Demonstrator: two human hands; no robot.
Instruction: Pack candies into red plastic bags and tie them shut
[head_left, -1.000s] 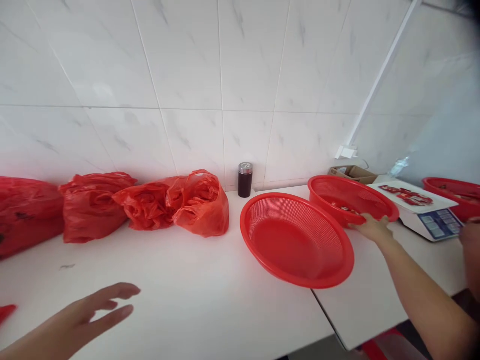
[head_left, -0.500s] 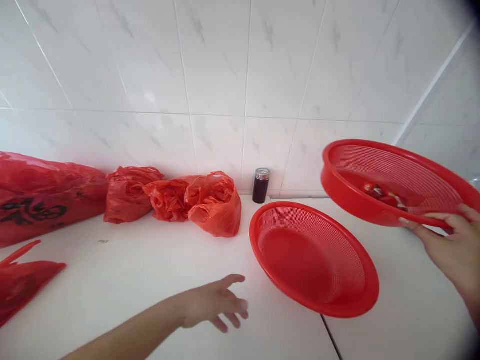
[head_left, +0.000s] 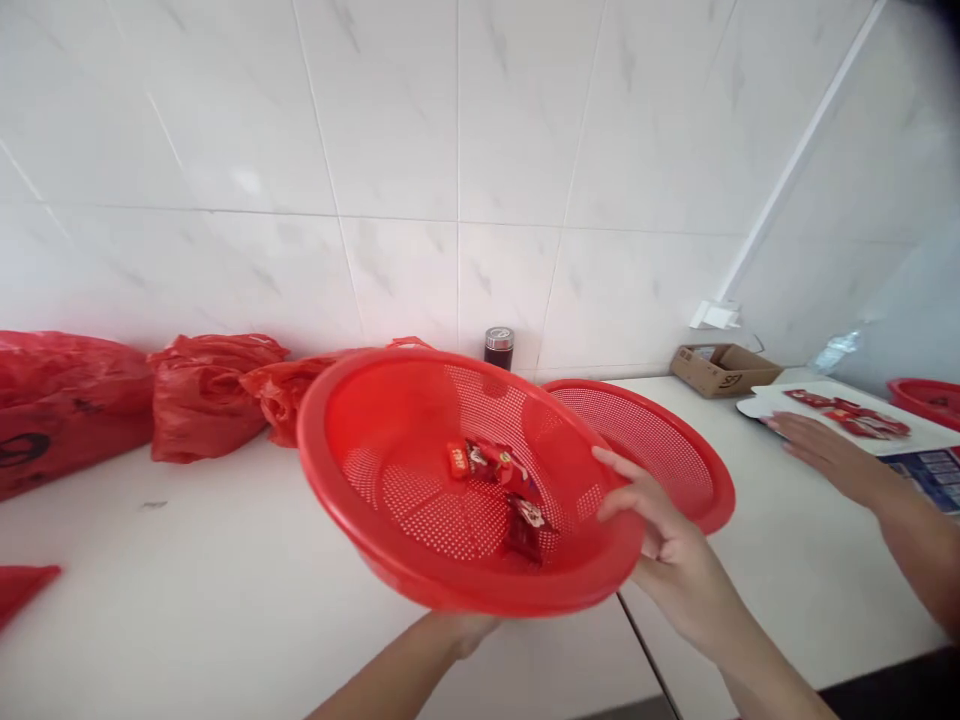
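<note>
A round red plastic basket (head_left: 352, 520) is held up in front of me, tilted so its inside faces me. Its floor is perforated, and a few small red-wrapped packets (head_left: 499, 465) lie in it. My right hand (head_left: 664, 545) grips the rim on the right side, fingers over the edge. Under the near side is my left hand (head_left: 465, 632), bearing the basket from below, its fingers mostly hidden. A second red basket (head_left: 712, 490) rests on the white table behind, partly covered by the held one.
Red plastic bags (head_left: 214, 395) line the wall at left. Behind the baskets stands a dark jar (head_left: 498, 345). At right, another person's hand (head_left: 825, 450) is near a white board (head_left: 930, 425) with red packets; a cardboard box (head_left: 712, 375) sits beyond.
The basket with packets has come from the right to the middle, in front of the other basket. My left hand, open before, is now under it. The view has turned right.
</note>
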